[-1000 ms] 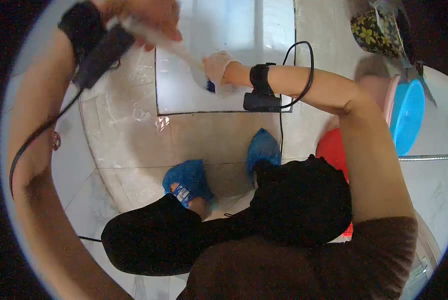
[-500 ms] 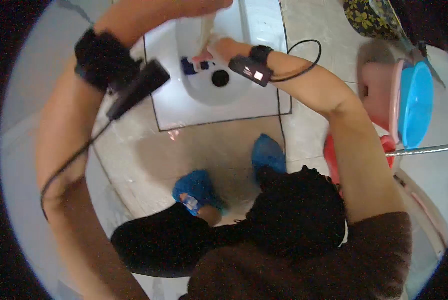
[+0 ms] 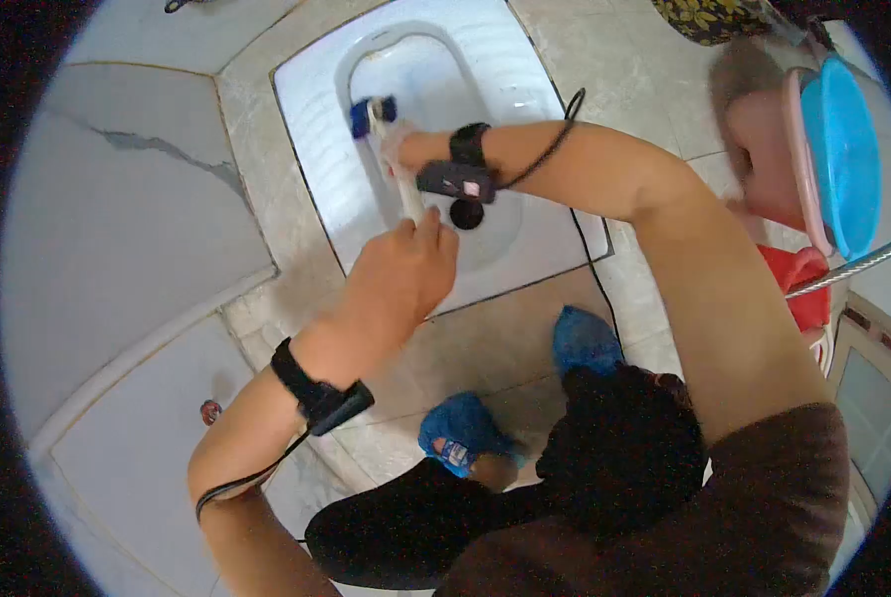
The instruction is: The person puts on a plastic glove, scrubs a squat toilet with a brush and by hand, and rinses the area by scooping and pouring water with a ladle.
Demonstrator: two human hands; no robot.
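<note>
A brush with a white handle (image 3: 411, 201) and a blue head (image 3: 373, 116) lies against the left inner side of a white squat toilet (image 3: 316, 129). My left hand (image 3: 405, 274) is wrapped round the lower end of the handle, near the toilet's front edge. Higher up, close to the brush head, my right hand (image 3: 401, 151) grips the same handle; a thin translucent covering shows on it. The dark drain hole (image 3: 467, 213) is just right of the handle.
Pink (image 3: 803, 159) and blue basins (image 3: 848, 154) stand at the right, with a red container (image 3: 798, 279) and a metal hose (image 3: 853, 267) below them. Two feet in blue covers (image 3: 465, 428) are on the tiles. A wall (image 3: 147, 179) runs along the left.
My left hand has come down from the upper left to below my right hand. The brush now slants up and left, its head higher in the toilet. The view has shifted.
</note>
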